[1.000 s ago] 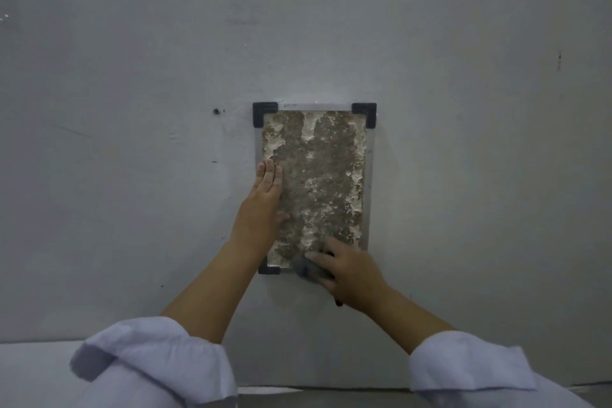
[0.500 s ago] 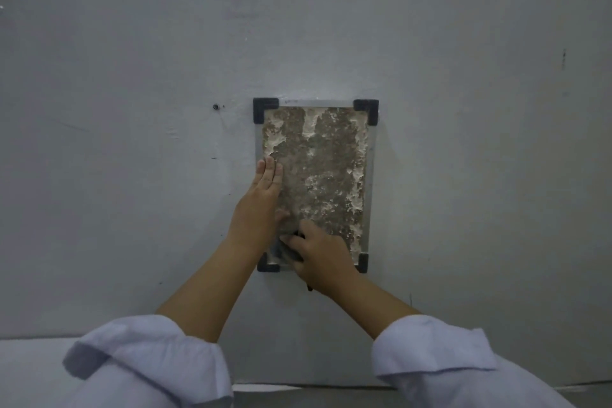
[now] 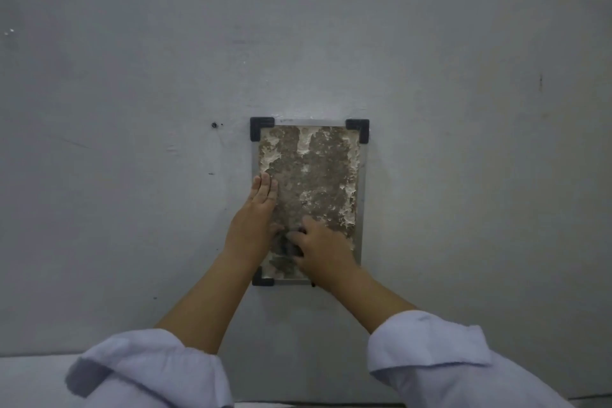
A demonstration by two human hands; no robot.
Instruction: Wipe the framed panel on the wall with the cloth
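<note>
The grey wall [image 3: 132, 76] carries the framed panel [image 3: 318, 175], crusted with pale residue. The left hand [image 3: 255, 219] lies flat on its left edge, fingers straight, likely steadying it. The right hand [image 3: 323, 252] pinches the dark cloth [image 3: 287, 247] against the lower part to scrub.
</note>
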